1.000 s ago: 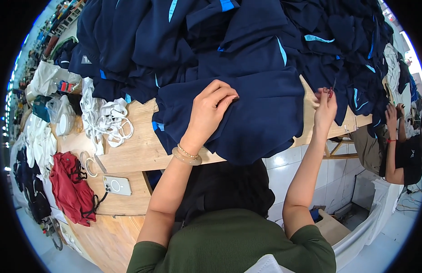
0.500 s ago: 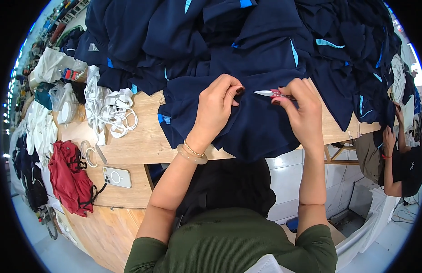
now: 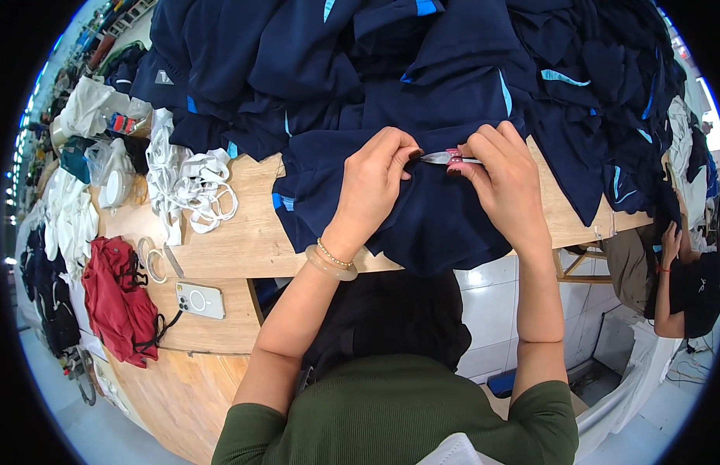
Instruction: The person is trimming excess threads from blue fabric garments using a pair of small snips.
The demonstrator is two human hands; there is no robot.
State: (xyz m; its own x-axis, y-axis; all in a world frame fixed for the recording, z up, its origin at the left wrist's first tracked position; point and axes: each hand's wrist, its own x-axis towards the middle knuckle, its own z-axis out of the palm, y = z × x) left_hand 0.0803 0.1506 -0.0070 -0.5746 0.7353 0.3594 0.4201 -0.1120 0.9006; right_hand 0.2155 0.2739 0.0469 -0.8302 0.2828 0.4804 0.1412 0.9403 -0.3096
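Observation:
A navy blue garment [image 3: 445, 225] lies over the front edge of the wooden table, in front of a big heap of navy garments [image 3: 298, 70]. My left hand [image 3: 375, 174] is closed in a pinch on this garment; any thread between the fingertips is too small to see. In my right hand [image 3: 503, 174] are small thread snips [image 3: 436, 158] with pointed metal blades and a red part under my fingers. The blade tips point left and lie right beside my left fingertips, just above the cloth.
White straps [image 3: 193, 190] lie left on the table [image 3: 220, 252], near a roll of tape [image 3: 156, 266], a phone [image 3: 199, 301] and red cloth [image 3: 119, 302]. White cloth and plastic bags sit at the far left. Another person [image 3: 685, 291] handles navy cloth at the right.
My right hand has moved left with the thread snips, bringing the blade tips up to my left fingertips. My left hand has stayed almost in place.

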